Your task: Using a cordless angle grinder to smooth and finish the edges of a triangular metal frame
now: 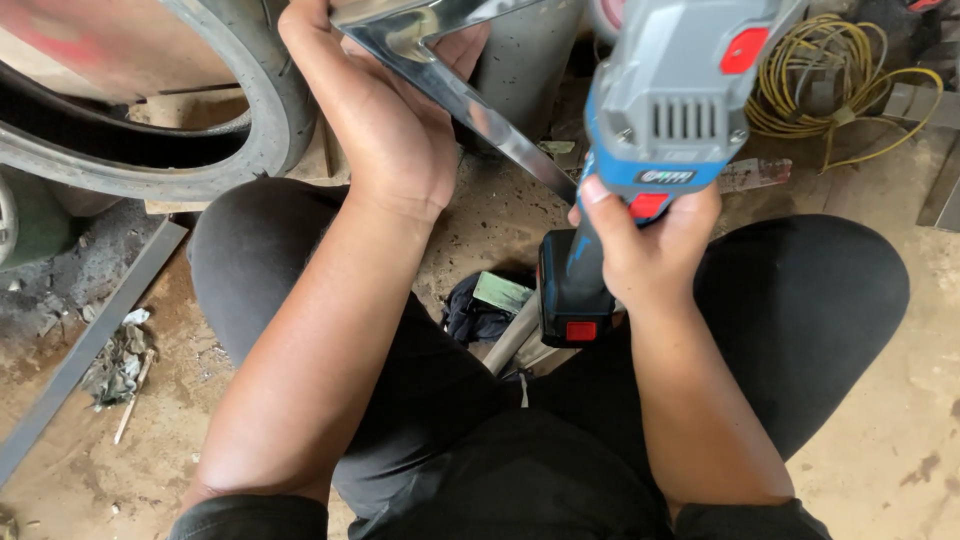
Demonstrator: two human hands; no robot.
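My left hand (385, 110) grips a shiny, angled metal bar (470, 100) near its bend at the top of the view; the bar slants down to the right toward my other hand. My right hand (650, 245) is wrapped around the handle of a grey and blue cordless power tool (680, 100) with red buttons, whose black battery pack (573, 295) hangs below my fist. The tool's working end is cut off by the top edge. My knees in black trousers spread to both sides.
A tyre (255, 110) stands at the upper left. A coil of yellow cable (835, 80) lies at the upper right. A grey metal strip (85, 350) and rags lie on the dirty concrete floor at left. A dark cloth and a small green packet (500, 292) sit between my legs.
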